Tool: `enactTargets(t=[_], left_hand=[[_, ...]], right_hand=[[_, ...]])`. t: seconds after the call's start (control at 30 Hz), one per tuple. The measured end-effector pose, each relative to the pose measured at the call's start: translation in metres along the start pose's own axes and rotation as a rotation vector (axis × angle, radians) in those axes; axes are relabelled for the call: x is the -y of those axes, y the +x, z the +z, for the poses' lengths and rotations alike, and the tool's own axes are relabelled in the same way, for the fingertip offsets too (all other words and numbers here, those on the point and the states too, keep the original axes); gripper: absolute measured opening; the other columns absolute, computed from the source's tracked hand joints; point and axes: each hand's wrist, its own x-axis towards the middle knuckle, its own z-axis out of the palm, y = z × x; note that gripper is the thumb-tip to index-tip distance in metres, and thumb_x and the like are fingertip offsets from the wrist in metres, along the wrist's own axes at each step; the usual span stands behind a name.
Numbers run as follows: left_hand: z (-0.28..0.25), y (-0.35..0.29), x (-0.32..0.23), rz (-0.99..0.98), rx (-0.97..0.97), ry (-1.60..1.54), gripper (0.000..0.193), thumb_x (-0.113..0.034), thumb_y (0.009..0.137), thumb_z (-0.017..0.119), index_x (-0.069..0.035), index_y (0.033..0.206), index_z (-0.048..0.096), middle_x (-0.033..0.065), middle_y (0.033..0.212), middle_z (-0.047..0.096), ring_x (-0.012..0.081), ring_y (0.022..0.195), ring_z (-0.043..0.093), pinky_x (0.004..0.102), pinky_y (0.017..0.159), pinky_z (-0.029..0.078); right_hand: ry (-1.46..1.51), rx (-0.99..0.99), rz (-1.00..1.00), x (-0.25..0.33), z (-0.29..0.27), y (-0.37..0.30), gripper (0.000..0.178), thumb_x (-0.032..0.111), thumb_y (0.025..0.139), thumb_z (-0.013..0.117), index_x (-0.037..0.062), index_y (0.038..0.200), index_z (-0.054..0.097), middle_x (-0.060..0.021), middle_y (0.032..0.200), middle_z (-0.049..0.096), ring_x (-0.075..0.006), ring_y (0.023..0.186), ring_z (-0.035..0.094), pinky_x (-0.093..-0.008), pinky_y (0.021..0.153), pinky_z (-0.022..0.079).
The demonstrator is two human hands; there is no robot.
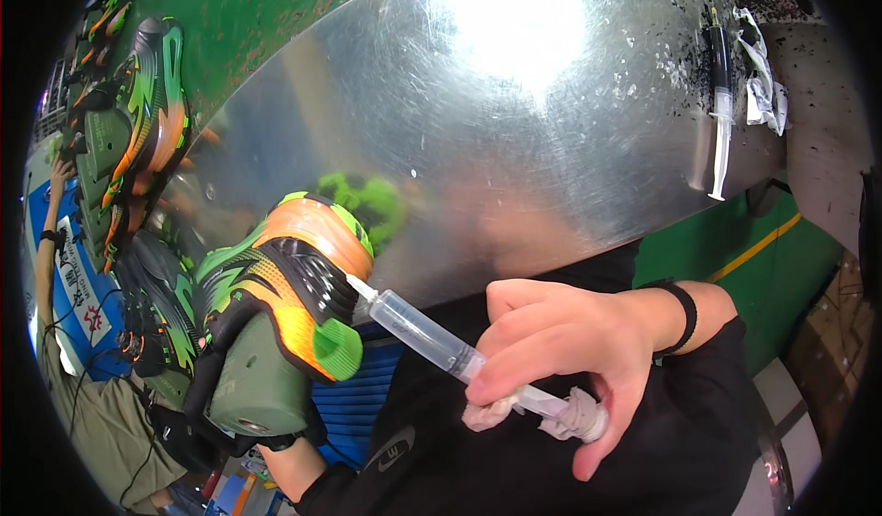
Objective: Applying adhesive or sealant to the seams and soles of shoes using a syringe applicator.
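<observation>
A black, orange and green sneaker [294, 286] sits on a dark green shoe last [262, 378], tilted with its sole edge toward the metal table. My left forearm [292, 468] reaches up behind the last and holds the shoe from below; most of that hand is hidden. Between the fingers of my right hand [570, 332] is a clear syringe [418, 332], its thumb at the plunger end. The syringe's white tip touches or nearly touches the shoe's sole edge. White tissue [574, 415] is wrapped around the plunger end.
A shiny metal tabletop [441, 148] spreads ahead, scuffed and flecked. At its right lie a syringe with black filling [721, 84] and crumpled white tissue [763, 79]. Several similar sneakers [147, 112] on lasts line the left side. Another person's arm [48, 231] shows at far left.
</observation>
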Motion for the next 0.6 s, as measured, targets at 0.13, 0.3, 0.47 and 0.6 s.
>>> enactTargets(t=[0.13, 0.3, 0.47, 0.6], left_hand=[[-0.011, -0.021, -0.002, -0.026, -0.062, -0.002, 0.045, -0.024, 0.086, 0.053, 0.002, 0.123, 0.056, 0.0162, 0.126, 0.058, 0.0305, 0.120, 0.053, 0.0447, 0.106, 0.039], [-0.026, -0.040, 0.002, -0.056, -0.123, 0.015, 0.043, -0.022, 0.087, 0.052, 0.002, 0.122, 0.058, 0.0153, 0.125, 0.060, 0.0299, 0.118, 0.055, 0.0436, 0.105, 0.041], [-0.029, -0.059, 0.012, -0.115, -0.149, 0.083, 0.050, -0.029, 0.084, 0.058, -0.003, 0.127, 0.056, 0.0137, 0.130, 0.057, 0.0284, 0.121, 0.053, 0.0427, 0.107, 0.038], [-0.021, -0.072, 0.024, -0.181, -0.091, 0.099, 0.063, -0.036, 0.083, 0.064, -0.007, 0.136, 0.048, 0.0144, 0.139, 0.049, 0.0314, 0.128, 0.046, 0.0466, 0.111, 0.032]], right_hand=[[-0.035, -0.036, -0.051, -0.005, 0.002, 0.007, 0.080, 0.055, 0.070, 0.076, -0.0010, 0.122, 0.055, -0.0073, 0.107, 0.064, -0.0190, 0.082, 0.058, -0.0306, 0.064, 0.030], [-0.080, -0.004, -0.036, -0.010, 0.004, 0.011, 0.080, 0.054, 0.069, 0.077, -0.0017, 0.122, 0.055, -0.0076, 0.106, 0.064, -0.0188, 0.079, 0.058, -0.0313, 0.064, 0.031], [-0.105, 0.020, -0.010, -0.012, 0.005, 0.013, 0.079, 0.052, 0.069, 0.078, -0.0018, 0.122, 0.055, -0.0076, 0.105, 0.065, -0.0183, 0.077, 0.057, -0.0318, 0.064, 0.031], [-0.112, 0.006, -0.009, -0.013, 0.008, 0.013, 0.078, 0.051, 0.069, 0.078, -0.0015, 0.122, 0.055, -0.0076, 0.104, 0.065, -0.0185, 0.076, 0.056, -0.0319, 0.063, 0.031]])
